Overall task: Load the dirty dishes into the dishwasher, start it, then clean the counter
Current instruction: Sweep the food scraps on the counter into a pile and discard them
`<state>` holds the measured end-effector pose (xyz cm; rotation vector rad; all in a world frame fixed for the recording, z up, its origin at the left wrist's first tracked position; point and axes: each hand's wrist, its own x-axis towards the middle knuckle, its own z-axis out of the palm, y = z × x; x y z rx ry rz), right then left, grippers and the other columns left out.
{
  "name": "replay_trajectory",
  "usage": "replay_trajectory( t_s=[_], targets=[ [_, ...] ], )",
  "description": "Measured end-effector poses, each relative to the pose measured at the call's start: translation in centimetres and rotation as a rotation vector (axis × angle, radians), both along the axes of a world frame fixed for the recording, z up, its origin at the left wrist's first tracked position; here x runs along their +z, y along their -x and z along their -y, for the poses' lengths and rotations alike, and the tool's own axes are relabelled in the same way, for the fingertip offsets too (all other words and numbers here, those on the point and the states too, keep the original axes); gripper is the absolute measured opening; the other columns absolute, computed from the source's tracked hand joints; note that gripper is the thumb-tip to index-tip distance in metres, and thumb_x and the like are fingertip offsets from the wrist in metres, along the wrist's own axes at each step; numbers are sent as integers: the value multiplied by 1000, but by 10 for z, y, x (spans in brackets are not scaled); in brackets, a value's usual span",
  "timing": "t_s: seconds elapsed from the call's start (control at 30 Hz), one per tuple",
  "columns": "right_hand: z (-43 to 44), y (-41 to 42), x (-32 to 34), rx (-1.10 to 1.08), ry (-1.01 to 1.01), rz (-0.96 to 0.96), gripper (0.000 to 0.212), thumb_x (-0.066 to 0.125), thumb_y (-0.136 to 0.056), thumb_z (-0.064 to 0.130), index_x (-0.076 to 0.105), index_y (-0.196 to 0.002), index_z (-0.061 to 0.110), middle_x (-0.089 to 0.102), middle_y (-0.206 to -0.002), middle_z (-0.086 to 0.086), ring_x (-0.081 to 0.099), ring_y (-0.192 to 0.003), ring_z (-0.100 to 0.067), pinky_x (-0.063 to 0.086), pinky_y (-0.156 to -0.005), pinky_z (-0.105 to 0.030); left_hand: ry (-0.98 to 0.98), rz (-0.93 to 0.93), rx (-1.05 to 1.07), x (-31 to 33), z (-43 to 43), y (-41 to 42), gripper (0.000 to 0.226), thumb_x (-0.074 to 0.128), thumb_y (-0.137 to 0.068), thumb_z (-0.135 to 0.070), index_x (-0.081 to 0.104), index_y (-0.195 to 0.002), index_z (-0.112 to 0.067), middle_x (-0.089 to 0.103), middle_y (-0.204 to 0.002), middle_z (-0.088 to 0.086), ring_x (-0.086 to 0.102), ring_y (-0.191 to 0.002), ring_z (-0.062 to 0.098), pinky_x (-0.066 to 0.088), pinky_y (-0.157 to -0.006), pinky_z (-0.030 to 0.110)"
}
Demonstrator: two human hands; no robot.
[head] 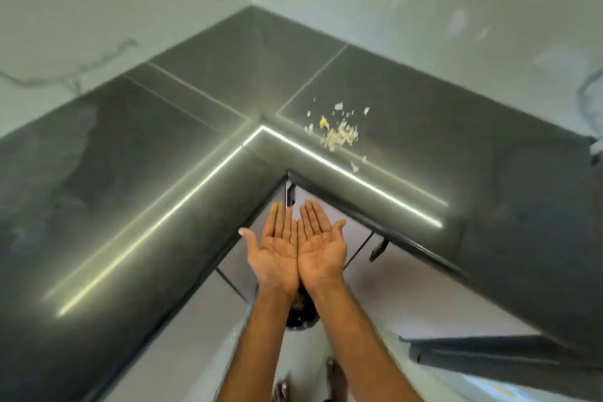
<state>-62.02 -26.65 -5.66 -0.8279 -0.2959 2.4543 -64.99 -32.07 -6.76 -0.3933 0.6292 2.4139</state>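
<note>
While crumbs dot the counter, left grip and right grip lie wide, empty.

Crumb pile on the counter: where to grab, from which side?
No pinch grip: the scraps are loose, flat, scattered bits. Likely sweep with the right hand from the far side toward the counter edge, into the left hand cupped below it.
</note>
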Motion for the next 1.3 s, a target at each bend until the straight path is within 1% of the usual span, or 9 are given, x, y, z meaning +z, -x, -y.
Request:
replay_trajectory(
  t_s=[0.13,0.3,0.4,0.5,0.6,0.73,0.87,1.03,1.3],
  targets=[
    [-14,-5,34,5,-168,27,64,23,-106,49,49,-140,2,56,-142,-12,49,-134,-22,28,-120,-38,60,-94,-70,44,-12,5,81,22,-97,-66,45,-144,-3,51,-146,12,45,-138,25,27,-120,41],
    [-61,-17,48,52,-607,337,67,23,-102,52,46,-145,7,48,-150,-6,41,-142,-17,27,-119,-31,209,-251,-204,69,-34,35,81,17,-98,-64,45,-145,-4,50,-147,10,45,-137,24,27,-120,40],
    [-105,-23,29,177,-1117,765,74,34,-98,63,30,-154,15,26,-162,-3,18,-152,-18,11,-124,-35,637,-520,-405,69,-53,59,79,17,-96,-66,37,-151,-12,38,-156,3,34,-144,18,21,-120,33],
    [-154,-23,-6,570,-1641,1214,96,34,-95,68,-12,-156,11,-23,-162,-4,-21,-151,-22,-16,-116,-44,1144,-931,-672,53,-76,92,82,24,-95,-65,16,-158,-14,13,-165,3,11,-151,16,10,-120,32],
    [-174,-11,-21,719,-1757,1370,103,23,-91,77,-27,-151,10,-34,-157,-9,-29,-147,-24,-18,-117,-52,1501,-1208,-825,26,-100,130,79,26,-101,-57,0,-157,-9,-6,-166,6,-7,-152,20,-1,-123,35],
    [-200,38,-22,613,-1841,1376,99,17,-92,77,-17,-154,8,-23,-162,-11,-22,-150,-24,-13,-121,-51,1800,-1395,-815,0,-135,171,82,22,-100,-59,-8,-156,-8,-16,-164,8,-16,-151,22,-6,-123,38],
    [-226,77,-27,618,-1916,1346,97,19,-93,76,-7,-157,8,-16,-164,-13,-17,-152,-26,-9,-121,-53,1886,-1438,-752,-12,-167,184,95,-1,-89,-75,-10,-156,-9,-19,-162,5,-20,-149,20,-14,-120,36],
    [-269,127,-25,725,-1944,1338,96,12,-92,78,-11,-157,10,-20,-164,-10,-20,-151,-24,-16,-118,-57,1863,-1563,-771,-14,-200,207,87,-12,-87,-68,-11,-154,-13,-21,-160,0,-21,-149,16,-12,-122,37],
    [-331,139,-17,704,-1918,1161,94,-2,-87,81,-22,-155,18,-32,-160,-2,-28,-148,-18,-20,-117,-52,1560,-1742,-797,12,-210,267,62,14,-104,-51,-2,-157,-23,-9,-163,-9,-12,-150,6,-7,-124,34]
  ],
)
